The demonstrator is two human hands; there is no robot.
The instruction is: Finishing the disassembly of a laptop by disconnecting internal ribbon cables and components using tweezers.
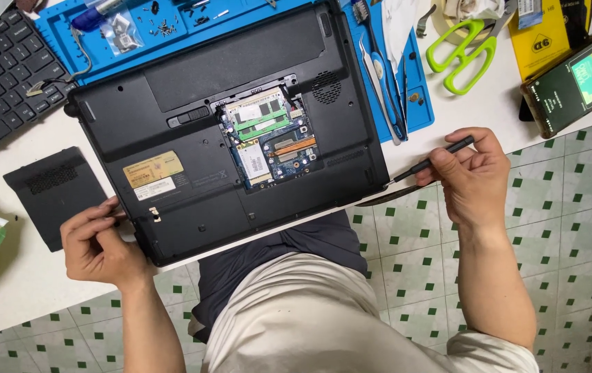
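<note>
Laptop (pixel 227 131) lies upside down on the white table (pixel 26 276), partly on blue mat (pixel 61 31), w/ open bay showing circuit boards. Left hand (pixel 95 242) grips its front-left corner; right hand (pixel 472 169) grasps a black screwdriver (pixel 434 160), tip at laptop's right edge.

I count one black laptop (pixel 227 131) lying bottom-up, one loose black cover panel (pixel 53 193), one screwdriver (pixel 434 160), one pair of green scissors (pixel 463 50), one phone (pixel 579 79), one blue work mat (pixel 95 41) and one separate black keyboard (pixel 2 83). I see two hands.
</note>
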